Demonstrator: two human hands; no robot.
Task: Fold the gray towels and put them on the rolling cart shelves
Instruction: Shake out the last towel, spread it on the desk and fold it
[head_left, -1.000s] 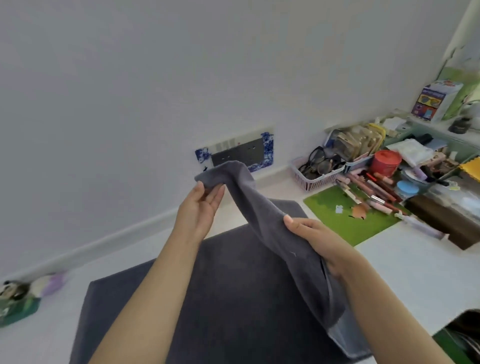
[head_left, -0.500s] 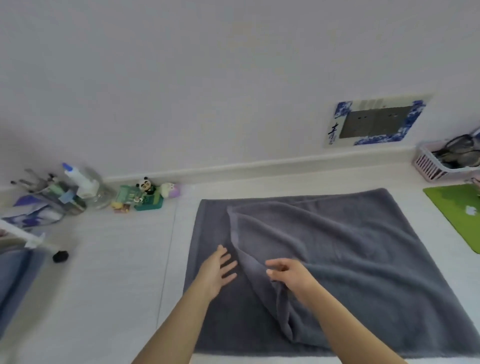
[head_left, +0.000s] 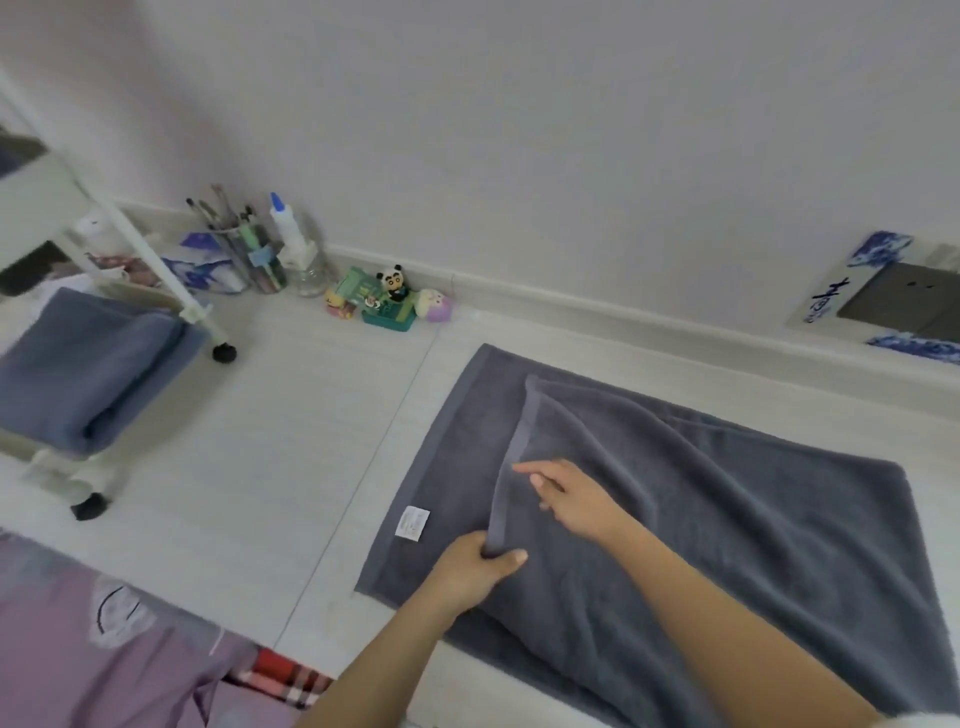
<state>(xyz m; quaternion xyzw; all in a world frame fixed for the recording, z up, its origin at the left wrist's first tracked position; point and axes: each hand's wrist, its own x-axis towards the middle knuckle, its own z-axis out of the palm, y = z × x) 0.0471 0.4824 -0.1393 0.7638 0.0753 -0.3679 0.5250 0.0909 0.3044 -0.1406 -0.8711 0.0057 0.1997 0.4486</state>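
My left hand (head_left: 470, 569) pinches the folded-over hem of the dark gray terry towel (head_left: 727, 499) spread on the white table (head_left: 291, 467); my right hand (head_left: 574, 499) rests open on it, right of the white rolling cart (head_left: 104, 322).

A plain white wall (head_left: 519, 130) rises behind the pale table (head_left: 270, 467). Low on this wall, far right, sits a dark socket panel (head_left: 904, 306) with a blue-patterned frame.

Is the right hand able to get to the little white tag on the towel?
Probably yes: the right hand rests near the tag, which lies uncovered left of the raised fold the left hand grips.
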